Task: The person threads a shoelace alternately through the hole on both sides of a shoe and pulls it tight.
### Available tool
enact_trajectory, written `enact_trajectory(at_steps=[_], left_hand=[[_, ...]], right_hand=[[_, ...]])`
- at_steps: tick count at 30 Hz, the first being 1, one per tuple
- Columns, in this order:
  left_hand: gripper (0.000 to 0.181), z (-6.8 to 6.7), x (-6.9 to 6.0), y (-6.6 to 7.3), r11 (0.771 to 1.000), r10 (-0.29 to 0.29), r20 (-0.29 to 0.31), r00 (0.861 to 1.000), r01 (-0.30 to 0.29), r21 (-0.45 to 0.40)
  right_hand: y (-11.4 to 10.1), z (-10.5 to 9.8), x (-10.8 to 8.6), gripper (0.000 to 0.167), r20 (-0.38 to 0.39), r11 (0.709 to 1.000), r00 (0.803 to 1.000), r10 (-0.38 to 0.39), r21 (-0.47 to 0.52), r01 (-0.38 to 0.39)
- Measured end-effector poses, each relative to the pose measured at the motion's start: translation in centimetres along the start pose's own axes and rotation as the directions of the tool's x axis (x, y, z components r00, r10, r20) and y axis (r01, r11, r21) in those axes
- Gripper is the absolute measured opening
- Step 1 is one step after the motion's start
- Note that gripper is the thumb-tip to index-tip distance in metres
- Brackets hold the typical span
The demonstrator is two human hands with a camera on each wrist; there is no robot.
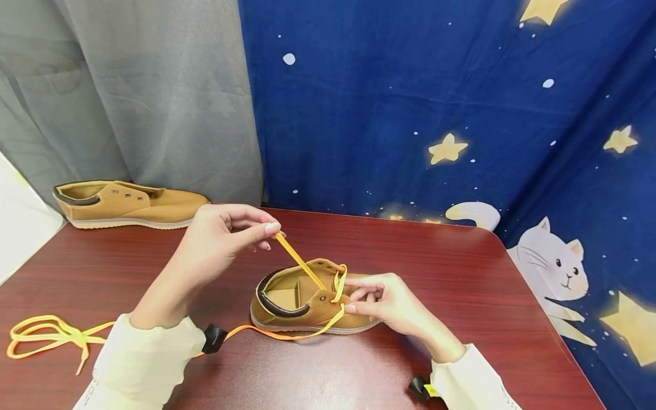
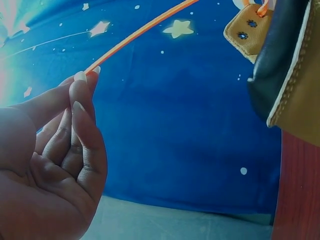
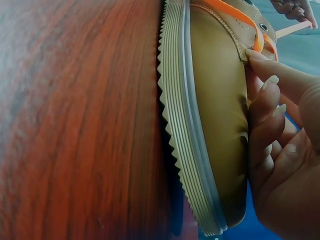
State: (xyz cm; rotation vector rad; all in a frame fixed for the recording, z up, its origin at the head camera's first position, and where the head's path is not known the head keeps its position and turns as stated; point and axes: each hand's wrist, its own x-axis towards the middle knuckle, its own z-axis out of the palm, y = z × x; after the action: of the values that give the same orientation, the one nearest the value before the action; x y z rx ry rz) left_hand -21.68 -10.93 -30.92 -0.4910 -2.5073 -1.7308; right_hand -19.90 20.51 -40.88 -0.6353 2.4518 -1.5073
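A tan lace-up shoe stands on the table with its toe to the right; an orange-yellow shoelace runs through its front eyelets. My left hand is raised above the heel side and pinches one end of the lace between thumb and fingertips. That length stretches taut down into the shoe opening. At the base of the lacing, my right hand grips the shoe, thumb on the near flap's edge and curled fingers over the front. In the right wrist view the right fingers lie against the shoe's upper.
Another tan shoe, with bare eyelets, stands at the back left of the table. A loosely looped orange lace lies at the left. The other lace length trails toward the left sleeve. Grey and blue starry curtains hang behind.
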Motion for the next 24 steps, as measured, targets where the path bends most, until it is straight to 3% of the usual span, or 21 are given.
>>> enact_trajectory(at_steps=[10,17,24], left_hand=[[0.026,-0.2,-0.2,0.3,1.0,-0.024,-0.016,1.0,0.024,-0.008],[0.027,-0.3,0.1,0.1,1.0,-0.027,-0.1,0.995,0.027,0.0],[0.026,1.4,0.6,-0.5,0.985,0.022,-0.19,0.982,-0.053,-0.161]], right_hand=[[0.1,0.0,-0.2,0.016,-0.004,1.0,1.0,0.003,-0.02,-0.004],[0.1,0.0,-0.2,0.012,-0.014,0.999,1.0,-0.021,-0.044,0.02],[0.0,0.0,-0.1,0.013,-0.011,0.999,1.0,-0.013,-0.053,0.013]])
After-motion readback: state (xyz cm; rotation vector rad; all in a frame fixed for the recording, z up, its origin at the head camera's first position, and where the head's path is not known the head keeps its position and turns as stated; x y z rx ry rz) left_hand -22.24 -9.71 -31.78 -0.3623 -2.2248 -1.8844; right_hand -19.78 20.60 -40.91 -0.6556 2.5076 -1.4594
